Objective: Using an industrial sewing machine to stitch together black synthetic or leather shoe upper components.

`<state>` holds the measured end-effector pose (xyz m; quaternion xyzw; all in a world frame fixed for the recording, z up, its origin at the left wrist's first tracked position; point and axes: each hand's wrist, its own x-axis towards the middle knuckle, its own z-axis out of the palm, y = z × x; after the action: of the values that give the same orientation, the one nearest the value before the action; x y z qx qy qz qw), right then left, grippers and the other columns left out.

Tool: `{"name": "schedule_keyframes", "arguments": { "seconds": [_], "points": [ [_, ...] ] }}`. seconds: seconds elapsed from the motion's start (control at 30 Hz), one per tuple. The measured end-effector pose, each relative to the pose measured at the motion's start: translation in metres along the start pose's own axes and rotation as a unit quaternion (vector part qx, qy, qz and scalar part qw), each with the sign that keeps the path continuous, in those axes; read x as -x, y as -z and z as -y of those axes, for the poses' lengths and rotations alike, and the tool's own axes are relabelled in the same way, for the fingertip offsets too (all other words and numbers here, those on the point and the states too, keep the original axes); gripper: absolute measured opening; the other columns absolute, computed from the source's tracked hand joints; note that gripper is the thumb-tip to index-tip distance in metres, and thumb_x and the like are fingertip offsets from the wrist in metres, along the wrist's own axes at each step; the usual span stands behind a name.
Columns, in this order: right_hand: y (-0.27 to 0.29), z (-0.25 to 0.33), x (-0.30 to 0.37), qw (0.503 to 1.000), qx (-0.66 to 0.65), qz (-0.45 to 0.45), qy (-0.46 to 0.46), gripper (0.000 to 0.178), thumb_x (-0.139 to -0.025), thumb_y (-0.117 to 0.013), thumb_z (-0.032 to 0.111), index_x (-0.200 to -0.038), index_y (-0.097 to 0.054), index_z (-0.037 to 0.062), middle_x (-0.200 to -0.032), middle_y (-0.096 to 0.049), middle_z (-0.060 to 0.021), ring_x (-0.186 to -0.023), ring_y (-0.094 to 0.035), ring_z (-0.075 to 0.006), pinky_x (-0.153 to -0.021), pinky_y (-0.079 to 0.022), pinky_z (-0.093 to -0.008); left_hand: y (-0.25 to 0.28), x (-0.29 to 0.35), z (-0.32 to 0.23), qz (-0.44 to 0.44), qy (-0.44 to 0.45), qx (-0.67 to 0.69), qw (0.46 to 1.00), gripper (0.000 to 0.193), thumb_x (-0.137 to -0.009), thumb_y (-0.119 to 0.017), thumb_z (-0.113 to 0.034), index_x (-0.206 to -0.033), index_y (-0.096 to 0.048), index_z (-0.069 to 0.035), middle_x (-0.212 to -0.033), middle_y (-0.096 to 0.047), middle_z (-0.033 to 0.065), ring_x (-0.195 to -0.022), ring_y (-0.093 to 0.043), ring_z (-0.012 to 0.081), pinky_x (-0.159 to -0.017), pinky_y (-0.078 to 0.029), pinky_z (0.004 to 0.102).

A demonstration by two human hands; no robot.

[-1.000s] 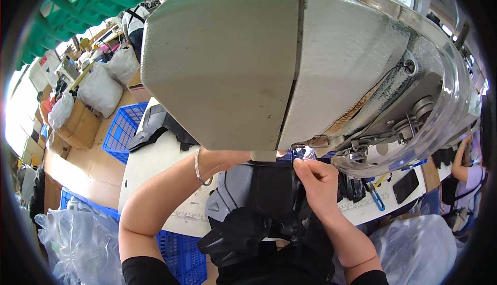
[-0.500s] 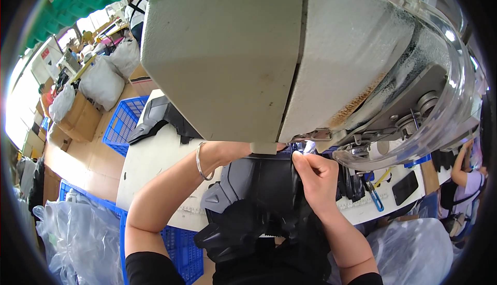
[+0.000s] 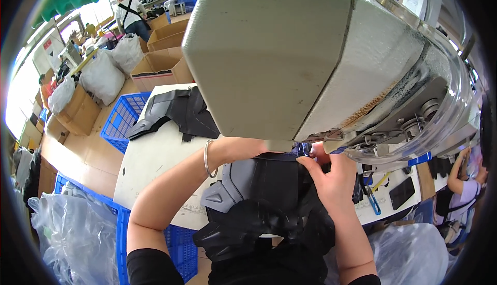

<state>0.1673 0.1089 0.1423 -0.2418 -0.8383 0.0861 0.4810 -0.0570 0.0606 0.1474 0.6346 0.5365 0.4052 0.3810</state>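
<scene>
A black and grey moulded piece (image 3: pixel 272 181), which looks like a leather-like panel, lies under the head of a big pale sewing machine (image 3: pixel 269 62). Its lower folds hang over the table's near edge toward my lap. My left hand (image 3: pixel 239 149), with a bangle at the wrist, reaches in from the left along the piece's far edge; the machine head hides its fingers. At the right of the stitching area, my right hand (image 3: pixel 334 175) pinches the panel's edge between thumb and fingers, close beside the shiny blue-lit presser foot (image 3: pixel 303 149).
A similar grey-black piece (image 3: pixel 173 110) rests on the white table (image 3: pixel 150 168) at the left. Blue snips (image 3: pixel 373 202) and a phone (image 3: pixel 402 194) lie at the right. Blue crates (image 3: pixel 124 122), cartons (image 3: pixel 163 68) and plastic bags (image 3: pixel 77 238) surround the table. Other people (image 3: pixel 132 16) are farther off.
My view has shifted, so the machine head appears farther right and more of the left piece shows. My right hand has moved slightly right, its fingers more visible beside the presser foot.
</scene>
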Motion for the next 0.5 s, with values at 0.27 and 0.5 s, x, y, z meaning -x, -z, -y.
{"name": "schedule_keyframes", "arguments": {
  "seconds": [0.27, 0.5],
  "points": [
    [-0.023, -0.023, 0.007, 0.966, -0.200, -0.018, -0.162, 0.009, -0.085, -0.070, 0.002, -0.091, -0.065, -0.0031, -0.080, -0.066, -0.0041, -0.071, -0.061, -0.0107, -0.066, -0.049, -0.0267, -0.005, -0.009, 0.014, 0.040, 0.012, 0.106, 0.993, 0.052, -0.079, -0.082, -0.023, -0.120, -0.062, 0.003, -0.116, -0.068, 0.0122, -0.103, -0.062, 0.0214, -0.092, -0.049, 0.0315],
    [-0.032, -0.041, 0.015, 0.983, -0.119, -0.015, -0.137, 0.011, -0.086, -0.066, 0.000, -0.095, -0.062, -0.0053, -0.085, -0.065, -0.0078, -0.075, -0.061, -0.0119, -0.071, -0.048, -0.0265, -0.005, -0.005, -0.002, 0.033, 0.046, 0.127, 0.990, 0.052, -0.077, -0.083, -0.018, -0.120, -0.063, 0.002, -0.116, -0.068, 0.0107, -0.103, -0.061, 0.0203, -0.092, -0.049, 0.0322]
  ]
}}
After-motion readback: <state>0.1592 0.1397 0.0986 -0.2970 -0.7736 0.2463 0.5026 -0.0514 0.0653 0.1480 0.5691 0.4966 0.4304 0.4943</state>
